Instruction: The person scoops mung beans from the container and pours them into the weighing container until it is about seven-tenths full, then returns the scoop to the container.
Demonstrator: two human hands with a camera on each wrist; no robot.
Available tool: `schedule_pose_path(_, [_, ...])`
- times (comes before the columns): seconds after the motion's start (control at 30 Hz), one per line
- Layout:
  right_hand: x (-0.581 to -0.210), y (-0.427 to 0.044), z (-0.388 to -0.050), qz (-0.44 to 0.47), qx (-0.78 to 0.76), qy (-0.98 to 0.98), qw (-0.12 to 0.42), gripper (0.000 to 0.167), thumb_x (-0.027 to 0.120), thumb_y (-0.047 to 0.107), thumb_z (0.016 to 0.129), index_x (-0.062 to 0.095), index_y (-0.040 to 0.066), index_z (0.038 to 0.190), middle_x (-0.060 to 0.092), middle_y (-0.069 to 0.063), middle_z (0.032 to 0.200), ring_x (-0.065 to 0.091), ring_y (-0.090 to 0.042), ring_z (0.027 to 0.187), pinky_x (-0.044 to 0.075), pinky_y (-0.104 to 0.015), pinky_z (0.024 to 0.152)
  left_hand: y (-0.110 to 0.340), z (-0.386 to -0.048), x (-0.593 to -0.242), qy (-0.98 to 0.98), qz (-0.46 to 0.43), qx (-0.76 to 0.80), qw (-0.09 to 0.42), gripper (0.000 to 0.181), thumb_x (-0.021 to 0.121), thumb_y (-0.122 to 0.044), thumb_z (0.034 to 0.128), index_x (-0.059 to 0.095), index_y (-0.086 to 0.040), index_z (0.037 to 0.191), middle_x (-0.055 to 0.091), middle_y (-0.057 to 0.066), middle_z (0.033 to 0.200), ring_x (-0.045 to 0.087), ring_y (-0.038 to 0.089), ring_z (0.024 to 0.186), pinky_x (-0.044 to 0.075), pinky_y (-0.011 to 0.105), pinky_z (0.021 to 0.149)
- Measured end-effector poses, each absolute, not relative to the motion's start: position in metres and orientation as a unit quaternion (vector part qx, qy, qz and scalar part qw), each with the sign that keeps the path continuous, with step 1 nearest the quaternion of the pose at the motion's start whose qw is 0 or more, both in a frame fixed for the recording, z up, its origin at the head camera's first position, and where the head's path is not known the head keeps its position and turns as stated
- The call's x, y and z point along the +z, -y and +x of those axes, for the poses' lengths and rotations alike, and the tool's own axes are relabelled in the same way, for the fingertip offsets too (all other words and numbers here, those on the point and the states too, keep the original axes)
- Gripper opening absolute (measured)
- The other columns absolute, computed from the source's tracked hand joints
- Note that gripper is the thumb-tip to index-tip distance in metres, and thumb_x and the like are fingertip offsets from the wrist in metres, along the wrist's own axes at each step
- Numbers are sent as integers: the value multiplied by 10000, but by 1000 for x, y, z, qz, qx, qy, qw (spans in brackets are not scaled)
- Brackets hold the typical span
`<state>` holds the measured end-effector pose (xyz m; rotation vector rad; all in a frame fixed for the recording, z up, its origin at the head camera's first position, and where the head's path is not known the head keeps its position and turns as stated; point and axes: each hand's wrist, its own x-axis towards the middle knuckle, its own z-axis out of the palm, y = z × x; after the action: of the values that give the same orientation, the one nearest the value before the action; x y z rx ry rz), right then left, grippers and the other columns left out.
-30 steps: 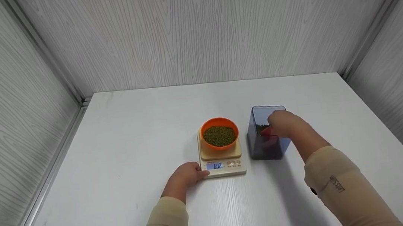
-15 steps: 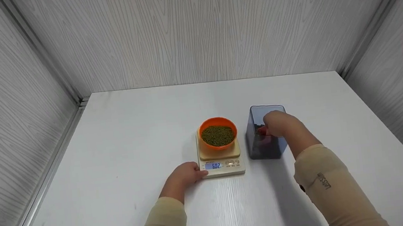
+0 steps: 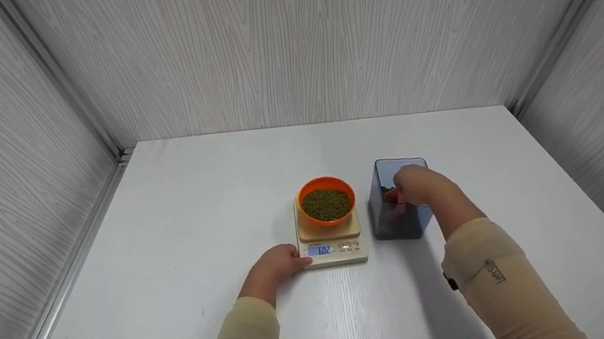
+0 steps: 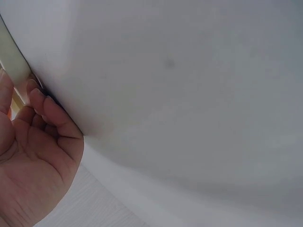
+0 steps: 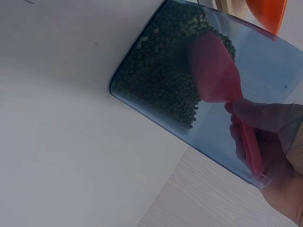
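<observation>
An orange bowl (image 3: 325, 183) full of small green beans (image 3: 326, 206) sits on the platform of a cream kitchen scale (image 3: 351, 256), whose display appears to read 602. My left hand (image 3: 278, 261) holds the scale's front left corner, thumb on top and fingers bent against the side. Right of the scale stands a tall bluish see-through container (image 3: 397, 228). My right hand (image 3: 421, 184) reaches into its top and grips a red scoop (image 5: 215, 75) by the handle. Through the wall, in the right wrist view, the scoop's head lies against green beans (image 5: 158, 71) at the container's bottom.
The white table (image 3: 199, 203) is bounded by a grey wood-grain back wall (image 3: 289, 47) and side walls (image 3: 10, 166). A narrow gap separates the scale from the container. In the right wrist view, the orange bowl's edge (image 5: 267, 14) shows beyond the container.
Inside the container my right hand has shifted slightly left with the scoop. My left hand stays on the scale, and the reading looks the same.
</observation>
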<state>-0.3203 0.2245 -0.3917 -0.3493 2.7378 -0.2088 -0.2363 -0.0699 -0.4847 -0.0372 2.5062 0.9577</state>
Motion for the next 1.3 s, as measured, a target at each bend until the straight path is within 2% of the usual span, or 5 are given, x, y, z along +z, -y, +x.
schedule_pose_path(0.17, [-393, -228, -318, -157, -80, -973, 148, 41, 590, 22, 815, 629, 20, 828, 540, -85, 740, 486, -227, 703, 411, -342, 639, 70, -237, -485, -910, -14, 346, 227, 300, 626, -383, 841, 538, -110, 755, 482, 25, 699, 463, 172, 701, 354, 302, 639])
schedule_pose_path(0.33, [-390, -232, -315, -195, -81, -971, 116, 69, 579, 6, 820, 639, 11, 787, 538, -69, 701, 481, -210, 668, 428, -342, 619, 69, -236, -485, -908, -14, 351, 227, 298, 634, -372, 837, 531, -111, 736, 462, 21, 680, 450, 170, 682, 346, 297, 625])
schedule_pose_path(0.57, [-384, -242, -315, -212, -105, -968, 80, 56, 600, 9, 824, 655, 11, 835, 555, -81, 791, 487, -218, 733, 448, -374, 685, 70, -237, -489, -907, -18, 355, 225, 303, 641, -376, 831, 522, -119, 721, 448, 11, 668, 441, 164, 670, 339, 292, 615])
schedule_pose_path(1.0, [-379, -267, -312, -212, -174, -958, 83, 105, 638, 30, 825, 670, 42, 924, 579, -88, 894, 513, -235, 822, 479, -396, 746, 70, -236, -484, -908, -16, 350, 229, 304, 622, -377, 846, 518, -115, 733, 466, 18, 676, 444, 169, 664, 345, 298, 615])
schedule_pose_path(1.3, [-381, -276, -312, -211, -193, -955, 82, 118, 651, 65, 825, 675, 58, 941, 565, -72, 904, 514, -223, 827, 478, -377, 738, 69, -236, -484, -908, -19, 349, 229, 304, 624, -376, 845, 519, -115, 728, 463, 17, 671, 442, 167, 662, 343, 296, 616])
